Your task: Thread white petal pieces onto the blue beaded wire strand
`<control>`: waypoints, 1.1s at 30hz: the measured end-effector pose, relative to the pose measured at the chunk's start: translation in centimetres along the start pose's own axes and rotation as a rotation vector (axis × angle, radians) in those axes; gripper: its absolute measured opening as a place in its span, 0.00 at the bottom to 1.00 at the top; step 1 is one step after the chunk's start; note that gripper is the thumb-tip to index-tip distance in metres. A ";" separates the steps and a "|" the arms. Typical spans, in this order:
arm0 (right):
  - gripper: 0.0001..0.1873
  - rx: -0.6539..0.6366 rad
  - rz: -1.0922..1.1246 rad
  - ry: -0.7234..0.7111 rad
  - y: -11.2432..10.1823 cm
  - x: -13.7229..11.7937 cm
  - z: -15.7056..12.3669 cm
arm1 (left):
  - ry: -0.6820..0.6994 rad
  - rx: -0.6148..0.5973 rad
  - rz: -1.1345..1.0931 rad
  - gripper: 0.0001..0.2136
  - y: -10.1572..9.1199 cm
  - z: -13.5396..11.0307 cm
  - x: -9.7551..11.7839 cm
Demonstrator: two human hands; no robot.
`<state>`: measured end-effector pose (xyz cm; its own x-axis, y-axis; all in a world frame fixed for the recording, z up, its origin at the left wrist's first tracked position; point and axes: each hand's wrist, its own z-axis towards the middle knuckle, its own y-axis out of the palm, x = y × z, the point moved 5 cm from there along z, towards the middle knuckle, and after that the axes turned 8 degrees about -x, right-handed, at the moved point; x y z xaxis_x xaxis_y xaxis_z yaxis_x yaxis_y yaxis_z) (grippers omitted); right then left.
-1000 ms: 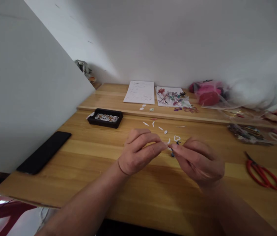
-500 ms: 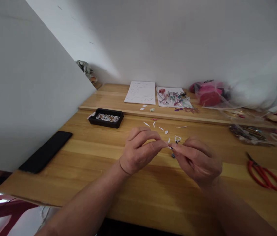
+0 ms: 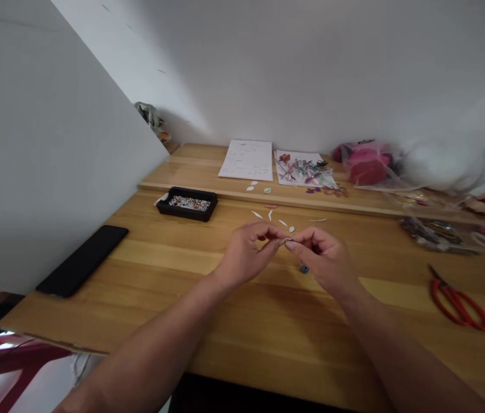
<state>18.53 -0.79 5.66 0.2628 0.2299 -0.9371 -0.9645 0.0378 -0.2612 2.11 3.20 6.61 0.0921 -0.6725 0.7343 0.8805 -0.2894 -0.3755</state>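
The left hand (image 3: 245, 255) and right hand (image 3: 326, 258) meet above a wooden table (image 3: 152, 261), pinching a tiny piece (image 3: 288, 240) too small to make out. A blue object (image 3: 304, 269) sits near the right hand, red-handled scissors (image 3: 456, 301) farther right; 2 white sheets (image 3: 246, 162) lie behind.

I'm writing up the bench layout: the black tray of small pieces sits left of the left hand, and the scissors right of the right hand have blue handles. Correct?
Not quite: the head view shows the scissors right of the right hand have red handles. The black tray does sit left of the left hand.
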 end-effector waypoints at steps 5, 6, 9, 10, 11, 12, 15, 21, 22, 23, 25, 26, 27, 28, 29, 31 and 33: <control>0.16 -0.085 0.262 0.227 0.7 2.8 0.6 | -0.463 -0.068 -0.430 0.06 1.5 -0.6 -3.3; 0.17 -0.083 0.319 0.259 0.9 3.1 0.6 | -0.512 -0.061 -0.488 0.07 1.7 -0.7 -3.7; 0.17 -0.061 0.423 0.334 1.3 3.4 0.5 | -0.601 -0.064 -0.599 0.09 2.0 -0.9 -4.2; 0.18 -0.054 0.440 0.356 1.4 3.4 0.4 | -0.617 -0.071 -0.620 0.09 2.1 -1.0 -4.3; 0.18 -0.045 0.451 0.376 1.4 3.3 0.4 | -0.627 -0.078 -0.636 0.09 2.2 -1.0 -4.3; 0.18 -0.036 0.460 0.394 1.4 3.3 0.4 | -0.633 -0.083 -0.648 0.09 2.2 -1.0 -4.3; 0.19 -0.030 0.467 0.424 1.5 3.3 0.3 | -0.647 -0.085 -0.663 0.11 2.4 -1.0 -4.2; 0.17 -0.070 0.426 0.384 1.7 3.2 0.4 | -0.724 -0.060 -0.665 0.09 2.7 -1.3 -4.5; 0.17 -0.073 0.424 0.378 1.8 3.2 0.4 | -0.736 -0.057 -0.672 0.09 2.7 -1.3 -4.6; 0.17 -0.076 0.421 0.373 1.9 3.2 0.4 | -0.747 -0.056 -0.685 0.09 2.8 -1.4 -4.6; 0.17 -0.076 0.409 0.362 1.9 3.2 0.4 | -0.769 -0.061 -0.719 0.10 3.1 -1.4 -4.7; 0.17 -0.074 0.398 0.357 1.9 3.3 0.4 | -0.776 -0.065 -0.734 0.10 3.2 -1.4 -4.7; 0.17 -0.071 0.388 0.353 1.9 3.3 0.4 | -0.780 -0.069 -0.742 0.11 3.3 -1.4 -4.7; 0.17 -0.068 0.378 0.353 1.9 3.3 0.5 | -0.780 -0.069 -0.744 0.11 3.3 -1.4 -4.7; 0.17 -0.064 0.373 0.356 1.9 3.3 0.5 | -0.776 -0.066 -0.741 0.11 3.2 -1.4 -4.7; 0.17 -0.049 0.375 0.361 1.8 3.2 0.5 | -0.760 -0.063 -0.730 0.10 3.0 -1.3 -4.6; 0.17 -0.030 0.388 0.364 1.7 3.1 0.5 | -0.744 -0.067 -0.724 0.10 2.9 -1.2 -4.5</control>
<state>17.69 0.48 2.41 -0.1167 -0.1307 -0.9845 -0.9928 -0.0122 0.1193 3.65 4.57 1.51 -0.1648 0.2607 0.9512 0.8139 -0.5087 0.2805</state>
